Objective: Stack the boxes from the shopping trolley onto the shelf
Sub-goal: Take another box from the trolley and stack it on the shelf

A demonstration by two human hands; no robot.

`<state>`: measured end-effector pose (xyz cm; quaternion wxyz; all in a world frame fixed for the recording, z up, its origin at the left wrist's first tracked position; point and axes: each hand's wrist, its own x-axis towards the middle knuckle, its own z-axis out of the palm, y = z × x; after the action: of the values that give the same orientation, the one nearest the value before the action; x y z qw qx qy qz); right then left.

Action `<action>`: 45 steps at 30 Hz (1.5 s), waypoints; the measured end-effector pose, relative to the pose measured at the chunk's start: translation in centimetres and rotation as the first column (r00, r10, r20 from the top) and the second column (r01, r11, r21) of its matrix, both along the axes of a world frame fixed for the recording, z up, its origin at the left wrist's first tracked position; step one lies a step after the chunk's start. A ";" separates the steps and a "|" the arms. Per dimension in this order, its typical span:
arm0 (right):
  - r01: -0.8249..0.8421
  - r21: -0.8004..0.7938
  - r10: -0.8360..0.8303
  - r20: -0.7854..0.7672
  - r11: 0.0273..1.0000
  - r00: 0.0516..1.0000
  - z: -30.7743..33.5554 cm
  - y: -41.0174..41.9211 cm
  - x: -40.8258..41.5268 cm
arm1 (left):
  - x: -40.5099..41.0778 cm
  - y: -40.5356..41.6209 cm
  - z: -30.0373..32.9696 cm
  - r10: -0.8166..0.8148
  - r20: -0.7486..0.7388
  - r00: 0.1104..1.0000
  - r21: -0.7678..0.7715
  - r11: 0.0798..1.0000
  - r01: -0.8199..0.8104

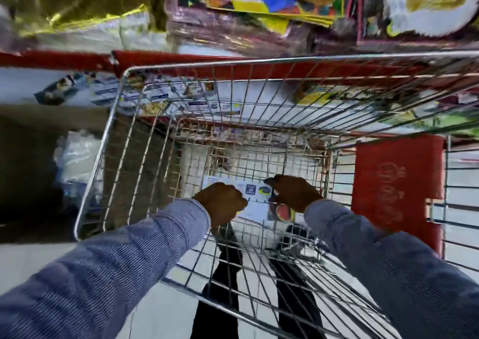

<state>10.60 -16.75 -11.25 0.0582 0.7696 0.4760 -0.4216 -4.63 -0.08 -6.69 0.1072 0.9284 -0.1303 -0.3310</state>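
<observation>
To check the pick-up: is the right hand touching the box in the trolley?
Touching. The head view shows the right hand closed on the end of the box, its fingers wrapped over the edge.

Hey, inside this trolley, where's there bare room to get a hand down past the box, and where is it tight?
The open patch is the trolley floor beyond the box, up to the far wire wall, and the strip left of the left hand. It is crowded at the box, where the right hand grips its other end. The shelf ahead looks packed.
</observation>
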 end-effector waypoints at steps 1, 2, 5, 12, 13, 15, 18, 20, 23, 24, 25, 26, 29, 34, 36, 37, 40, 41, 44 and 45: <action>-0.022 -0.002 0.022 0.010 1.000 1.000 0.0 0.1 0.3 | 0.0 -0.2 -0.1 -0.024 0.011 1.000 0.001 1.000 0.024; -0.031 0.005 0.030 0.027 1.000 0.999 0.1 0.3 0.5 | -0.1 -0.4 -0.3 -0.047 0.027 0.999 0.009 0.999 0.047; 0.024 0.044 -0.029 0.109 0.999 0.994 0.2 0.2 0.9 | 0.0 -1.2 -0.8 -0.055 0.069 0.996 0.034 0.998 0.053; 0.014 0.090 -0.031 0.199 0.996 0.979 -0.9 0.2 1.0 | 1.4 -3.3 -2.9 -0.019 -0.057 0.998 0.117 0.993 0.026; 0.021 0.094 -0.040 0.204 0.995 0.978 -0.7 0.4 1.1 | 1.5 -3.5 -3.1 -0.003 -0.070 0.998 0.119 0.993 0.011; 0.037 0.110 -0.058 0.195 0.993 0.979 0.3 0.6 1.5 | 1.8 -3.7 -2.9 0.053 -0.085 0.995 0.106 0.993 -0.043; 0.047 0.188 -0.086 0.207 0.981 0.974 3.5 0.7 2.3 | 2.3 -3.5 -1.6 0.128 -0.076 0.989 0.074 0.990 -0.122; 0.021 0.243 -0.076 0.222 0.970 0.972 7.0 0.9 3.2 | 2.5 -3.1 0.9 0.148 -0.027 0.989 0.032 0.989 -0.147; -0.021 0.334 -0.063 0.236 0.943 0.970 13.9 1.7 4.7 | 2.4 -2.3 6.8 0.163 0.161 0.973 -0.049 0.986 -0.157; -0.044 0.354 -0.051 0.255 0.934 0.966 16.4 2.1 5.4 | 2.4 -1.9 9.0 0.187 0.179 0.966 -0.067 0.982 -0.178; -0.080 0.369 -0.035 0.295 0.926 0.955 19.5 2.7 6.1 | 2.8 -1.4 11.4 0.213 0.198 0.957 -0.081 0.976 -0.201; -0.120 0.374 -0.013 0.334 0.920 0.942 22.0 3.1 6.5 | 2.9 -1.1 13.6 0.226 0.255 0.940 -0.063 0.974 -0.217; -0.192 0.409 -0.011 0.444 0.892 0.896 31.5 4.4 8.0 | 4.2 0.3 21.5 0.226 0.447 0.866 -0.018 0.970 -0.244; -0.270 0.480 -0.064 0.572 0.835 0.818 47.6 5.1 8.9 | 6.3 1.0 35.3 0.210 0.657 0.724 0.029 0.953 -0.303; -0.304 0.509 -0.084 0.605 0.805 0.792 51.7 5.3 9.5 | 7.2 1.2 39.6 0.232 0.669 0.707 0.028 0.942 -0.336; -0.301 0.520 -0.110 0.619 0.800 0.777 54.0 5.2 10.0 | 7.8 1.3 41.8 0.239 0.692 0.681 0.018 0.937 -0.348; -0.325 0.528 -0.139 0.661 0.785 0.737 58.7 5.3 11.5 | 9.4 1.5 47.0 0.247 0.741 0.624 0.005 0.928 -0.373; -0.332 0.521 -0.148 0.681 0.787 0.717 59.9 5.3 11.9 | 9.9 1.6 48.0 0.248 0.760 0.600 0.005 0.922 -0.387; -0.335 0.508 -0.171 0.715 0.793 0.678 62.9 5.5 13.7 | 11.9 2.4 51.3 0.255 0.810 0.529 -0.023 0.914 -0.405; -0.318 0.511 -0.186 0.712 0.799 0.677 63.6 5.5 14.5 | 12.6 2.5 52.3 0.270 0.813 0.517 -0.056 0.919 -0.391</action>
<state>25.06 -11.23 52.39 0.0143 0.8304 0.5484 0.0977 7.96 2.43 45.60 0.0348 0.9881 0.0372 0.1451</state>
